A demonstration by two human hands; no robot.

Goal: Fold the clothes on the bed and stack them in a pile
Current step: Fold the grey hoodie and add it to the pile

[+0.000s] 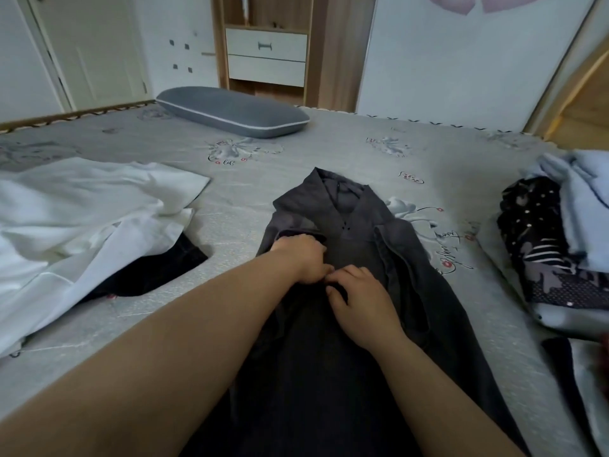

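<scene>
A dark grey garment (346, 232) lies lengthwise on the bed (230, 206) in front of me, collar at the far end, both side parts turned inward. My left hand (301, 257) sits on its left side with fingers curled into the cloth at the middle. My right hand (361, 296) lies just beside it, fingertips pinching the same fold of fabric. To the left is a heap of white clothes (82, 219) with a dark piece (155, 268) under it. At the right edge stands a pile (560, 239) of a dark dotted garment and light blue ones.
A grey pillow (232, 112) lies at the far side of the bed. Behind it stand a wooden shelf unit with white drawers (267, 57) and a white door (89, 47). Another dark piece (566, 374) shows at the near right.
</scene>
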